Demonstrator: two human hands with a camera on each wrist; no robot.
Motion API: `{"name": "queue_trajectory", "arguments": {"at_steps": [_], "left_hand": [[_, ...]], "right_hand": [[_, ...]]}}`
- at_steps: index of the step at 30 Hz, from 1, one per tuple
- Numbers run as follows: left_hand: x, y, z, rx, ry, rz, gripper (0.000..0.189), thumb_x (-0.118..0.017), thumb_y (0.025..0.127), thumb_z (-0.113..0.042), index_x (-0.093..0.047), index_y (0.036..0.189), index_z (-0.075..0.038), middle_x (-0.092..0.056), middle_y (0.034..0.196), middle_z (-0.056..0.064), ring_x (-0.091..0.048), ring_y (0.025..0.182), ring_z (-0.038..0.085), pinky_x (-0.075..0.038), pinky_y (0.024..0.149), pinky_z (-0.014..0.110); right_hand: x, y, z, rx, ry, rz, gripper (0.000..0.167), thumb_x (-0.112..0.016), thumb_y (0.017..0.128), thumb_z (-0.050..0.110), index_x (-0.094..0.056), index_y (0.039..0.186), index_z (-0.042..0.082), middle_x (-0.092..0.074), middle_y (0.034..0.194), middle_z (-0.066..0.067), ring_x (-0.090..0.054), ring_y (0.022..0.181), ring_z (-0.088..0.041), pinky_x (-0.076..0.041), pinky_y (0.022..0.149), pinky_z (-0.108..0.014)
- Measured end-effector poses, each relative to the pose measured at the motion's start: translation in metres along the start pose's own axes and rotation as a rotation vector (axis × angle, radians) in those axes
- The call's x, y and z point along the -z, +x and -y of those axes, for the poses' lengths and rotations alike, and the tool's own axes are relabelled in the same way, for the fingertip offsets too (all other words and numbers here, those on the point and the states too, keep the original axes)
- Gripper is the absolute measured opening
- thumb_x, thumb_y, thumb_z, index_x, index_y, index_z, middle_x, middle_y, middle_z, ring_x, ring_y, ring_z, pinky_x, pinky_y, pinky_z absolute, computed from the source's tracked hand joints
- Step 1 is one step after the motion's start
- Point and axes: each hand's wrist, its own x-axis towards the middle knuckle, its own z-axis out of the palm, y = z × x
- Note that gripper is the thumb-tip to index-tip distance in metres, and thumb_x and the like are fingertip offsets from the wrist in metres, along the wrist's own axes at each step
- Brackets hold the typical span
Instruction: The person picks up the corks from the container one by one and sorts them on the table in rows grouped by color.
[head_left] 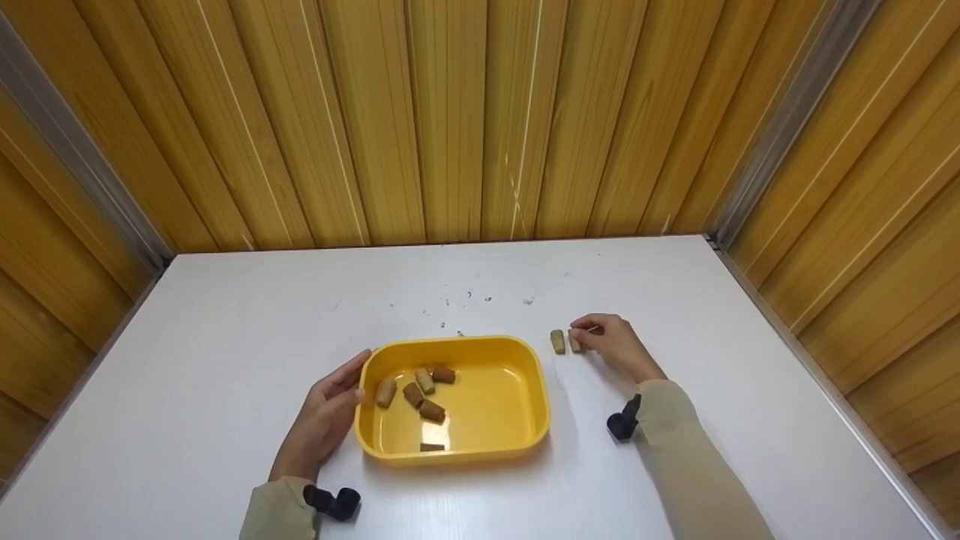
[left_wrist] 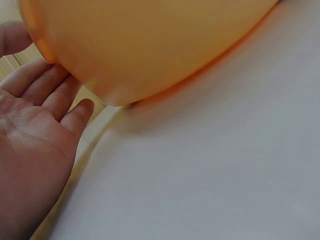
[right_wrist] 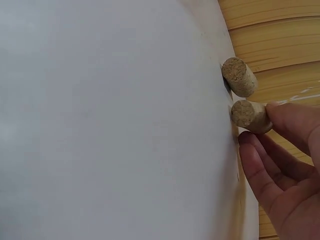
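Note:
A yellow plastic tray [head_left: 517, 450] lies on the white table, with several brown and tan corks [head_left: 413, 394] inside, mostly on its left side. My left hand [head_left: 328, 416] rests against the tray's left end. Its thumb touches the rim and the fingers reach along the outer wall, fairly straight in the left wrist view. Right of the tray, my right hand [head_left: 616, 346] pinches a pale cork [right_wrist: 250, 116] between thumb and fingertips. Close beside it lies another pale cork [right_wrist: 240, 76]. The tray's near wall partly hides one cork [head_left: 432, 448].
The white table [head_left: 225, 337] has small dark scuff marks [head_left: 469, 296] beyond the tray. Wood-patterned panels [head_left: 450, 120] stand at the back and both sides. A black wrist device [head_left: 622, 424] sits at each cuff.

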Motion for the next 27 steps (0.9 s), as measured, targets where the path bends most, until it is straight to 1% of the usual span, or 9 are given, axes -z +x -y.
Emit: {"name": "queue_trajectory", "arguments": {"at_steps": [7,10,14,20,27], "left_hand": [[-0.0003,-0.0011,-0.0003,-0.014,0.013,0.01,0.06,-0.051,0.093,0.001,-0.031,0.149,-0.002,-0.029,0.157,0.012,-0.043,0.133,-0.001,-0.034,0.11,0.018],[-0.0008,-0.001,-0.0007,-0.01,0.016,0.004,0.06,-0.052,0.092,0.001,-0.031,0.149,-0.002,-0.029,0.157,0.012,-0.043,0.132,-0.002,-0.035,0.11,0.018],[-0.001,-0.0007,-0.0017,0.005,0.019,0.001,0.06,-0.052,0.093,0.0,-0.031,0.149,-0.003,-0.03,0.157,0.01,-0.044,0.132,-0.002,-0.034,0.11,0.018],[-0.0009,-0.0004,-0.0022,0.016,0.013,-0.006,0.06,-0.053,0.093,0.0,-0.032,0.149,-0.004,-0.032,0.156,0.009,-0.043,0.133,-0.001,-0.033,0.111,0.018],[-0.0015,0.0,-0.0019,0.021,0.012,-0.021,0.06,-0.054,0.093,-0.001,-0.033,0.148,-0.004,-0.032,0.156,0.009,-0.043,0.132,-0.001,-0.033,0.11,0.016]], "right_hand": [[-0.0013,-0.0014,0.0006,-0.008,-0.007,-0.019,0.028,-0.059,0.095,0.022,-0.067,0.116,0.006,-0.067,0.115,-0.012,-0.058,0.102,-0.023,-0.05,0.093,-0.037],[-0.0014,-0.0015,-0.0019,0.011,-0.011,-0.019,0.029,-0.06,0.095,0.022,-0.067,0.117,0.006,-0.067,0.117,-0.013,-0.059,0.106,-0.025,-0.05,0.096,-0.041],[-0.0012,-0.0015,-0.0029,0.02,-0.001,-0.019,0.029,-0.06,0.094,0.022,-0.067,0.117,0.006,-0.067,0.118,-0.013,-0.059,0.106,-0.025,-0.05,0.096,-0.041],[-0.0015,-0.0023,-0.0009,0.007,0.001,-0.018,0.028,-0.059,0.094,0.019,-0.067,0.117,0.006,-0.067,0.118,-0.012,-0.06,0.107,-0.025,-0.049,0.098,-0.041],[-0.0017,-0.0029,-0.0006,0.009,0.001,-0.021,0.027,-0.059,0.094,0.018,-0.067,0.117,0.006,-0.068,0.116,-0.012,-0.061,0.105,-0.024,-0.051,0.095,-0.04]]}}
